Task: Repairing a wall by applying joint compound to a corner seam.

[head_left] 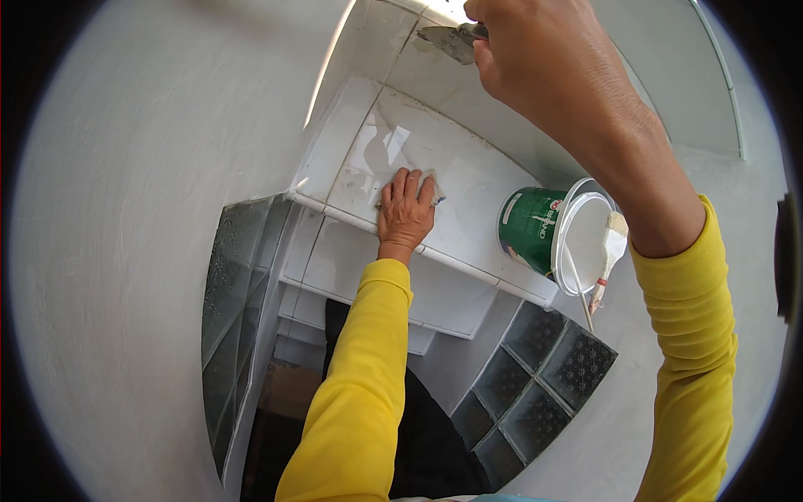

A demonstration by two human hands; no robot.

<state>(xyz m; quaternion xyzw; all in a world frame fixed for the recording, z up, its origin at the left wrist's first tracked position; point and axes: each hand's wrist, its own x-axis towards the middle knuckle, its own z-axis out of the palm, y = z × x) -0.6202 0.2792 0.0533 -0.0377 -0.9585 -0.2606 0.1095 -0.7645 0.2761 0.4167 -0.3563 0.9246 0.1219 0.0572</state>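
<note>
My right hand (544, 58) is raised at the top of the head view, its fingers closed around a putty knife. The knife's dirty metal blade (446, 42) points left, close to the white tiled wall; most of its handle is hidden in my fist. Lower down, my left hand (406, 211) presses onto a white tiled step (468, 159). Beneath its fingers is a crumpled whitish rag (437, 192), partly covered. Wet-looking, shiny patches lie on the tile just beyond that hand.
A green paint bucket (527, 230) stands on the step's right end, with a paintbrush (615, 243) and a thin stick at its rim. More tiled steps (351, 263) drop away below. Glass blocks (544, 368) fill the wall at lower right; a glass-block panel (238, 293) stands left.
</note>
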